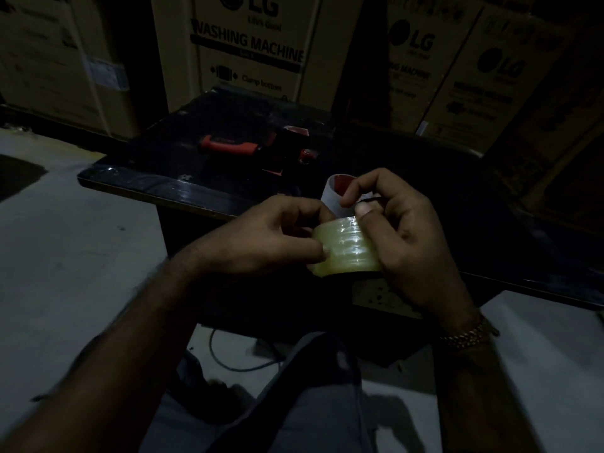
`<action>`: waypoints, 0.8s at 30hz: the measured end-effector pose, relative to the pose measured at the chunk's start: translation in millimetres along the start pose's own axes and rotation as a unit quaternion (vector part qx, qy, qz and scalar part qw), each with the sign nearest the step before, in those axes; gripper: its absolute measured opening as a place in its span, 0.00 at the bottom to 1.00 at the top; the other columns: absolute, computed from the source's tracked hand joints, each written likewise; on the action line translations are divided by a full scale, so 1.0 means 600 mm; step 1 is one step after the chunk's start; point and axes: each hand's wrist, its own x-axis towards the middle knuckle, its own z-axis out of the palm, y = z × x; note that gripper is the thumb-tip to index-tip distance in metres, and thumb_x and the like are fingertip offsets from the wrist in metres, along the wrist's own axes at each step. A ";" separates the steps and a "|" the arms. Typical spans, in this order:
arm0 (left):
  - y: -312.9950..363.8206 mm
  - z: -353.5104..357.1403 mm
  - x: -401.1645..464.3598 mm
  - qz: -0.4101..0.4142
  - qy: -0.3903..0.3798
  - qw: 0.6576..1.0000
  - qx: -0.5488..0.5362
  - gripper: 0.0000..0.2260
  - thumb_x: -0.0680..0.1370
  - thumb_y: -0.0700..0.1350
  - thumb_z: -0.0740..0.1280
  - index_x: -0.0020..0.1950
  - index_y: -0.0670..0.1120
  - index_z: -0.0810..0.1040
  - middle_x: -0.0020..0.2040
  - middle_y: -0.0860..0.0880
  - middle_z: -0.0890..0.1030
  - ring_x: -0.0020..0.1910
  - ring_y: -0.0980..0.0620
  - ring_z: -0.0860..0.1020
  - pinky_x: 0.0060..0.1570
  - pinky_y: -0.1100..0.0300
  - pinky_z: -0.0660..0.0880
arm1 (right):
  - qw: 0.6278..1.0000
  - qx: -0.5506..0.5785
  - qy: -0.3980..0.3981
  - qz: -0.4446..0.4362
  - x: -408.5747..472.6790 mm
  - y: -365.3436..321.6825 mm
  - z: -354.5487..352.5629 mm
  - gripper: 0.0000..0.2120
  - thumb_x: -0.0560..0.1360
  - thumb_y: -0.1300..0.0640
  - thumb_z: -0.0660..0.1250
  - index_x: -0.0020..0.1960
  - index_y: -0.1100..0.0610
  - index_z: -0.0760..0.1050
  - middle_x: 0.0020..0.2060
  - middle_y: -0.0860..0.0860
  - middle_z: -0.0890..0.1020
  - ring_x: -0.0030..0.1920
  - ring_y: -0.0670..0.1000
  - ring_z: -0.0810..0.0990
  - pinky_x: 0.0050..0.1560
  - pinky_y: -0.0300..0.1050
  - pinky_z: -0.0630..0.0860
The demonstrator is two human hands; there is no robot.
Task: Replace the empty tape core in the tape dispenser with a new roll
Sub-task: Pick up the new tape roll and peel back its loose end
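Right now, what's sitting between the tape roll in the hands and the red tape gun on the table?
In the head view, an empty white core with a reddish inside lies between the tape roll and the tape gun, on the dark table.

Both forearms are bare, without sleeves. The right wrist carries a gold-coloured metal link bracelet [468,333]. Grey fabric trousers [313,403] cover the near leg.

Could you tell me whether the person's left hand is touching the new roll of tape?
Touching. The head view shows the left hand with its fingertips pressed against the side of the tape roll, while the right hand grips its other side.
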 end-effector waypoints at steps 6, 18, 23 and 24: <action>-0.015 0.007 -0.004 0.020 0.013 0.996 -0.091 0.16 0.79 0.41 0.70 0.67 0.40 0.80 0.63 0.42 0.84 0.61 0.43 0.84 0.61 0.50 0.81 | 0.997 0.073 0.028 -0.018 0.001 0.005 -0.009 0.09 0.84 0.71 0.59 0.52 0.65 0.77 0.45 0.48 0.82 0.43 0.39 0.80 0.43 0.33 0.76; -0.020 0.084 0.017 0.052 0.300 0.939 -0.161 0.22 0.89 0.56 0.52 0.52 0.49 0.83 0.48 0.48 0.87 0.46 0.50 0.86 0.45 0.54 0.82 | 0.996 0.059 0.066 -0.019 -0.016 0.011 0.017 0.12 0.87 0.62 0.59 0.59 0.59 0.82 0.62 0.56 0.84 0.65 0.52 0.83 0.65 0.56 0.81; -0.013 0.083 0.028 0.024 0.398 0.907 -0.137 0.34 0.89 0.59 0.45 0.35 0.55 0.85 0.36 0.48 0.87 0.36 0.52 0.86 0.38 0.56 0.79 | 0.995 -0.033 0.073 -0.065 -0.032 -0.009 0.028 0.07 0.83 0.57 0.66 0.57 0.57 0.82 0.49 0.49 0.87 0.49 0.47 0.87 0.47 0.46 0.83; -0.013 0.081 0.029 0.025 0.398 0.906 -0.145 0.35 0.89 0.59 0.45 0.34 0.55 0.86 0.35 0.48 0.86 0.36 0.52 0.85 0.39 0.55 0.79 | 0.994 -0.041 0.074 -0.073 -0.034 -0.011 0.030 0.07 0.83 0.57 0.67 0.57 0.57 0.82 0.47 0.50 0.87 0.47 0.48 0.87 0.45 0.49 0.83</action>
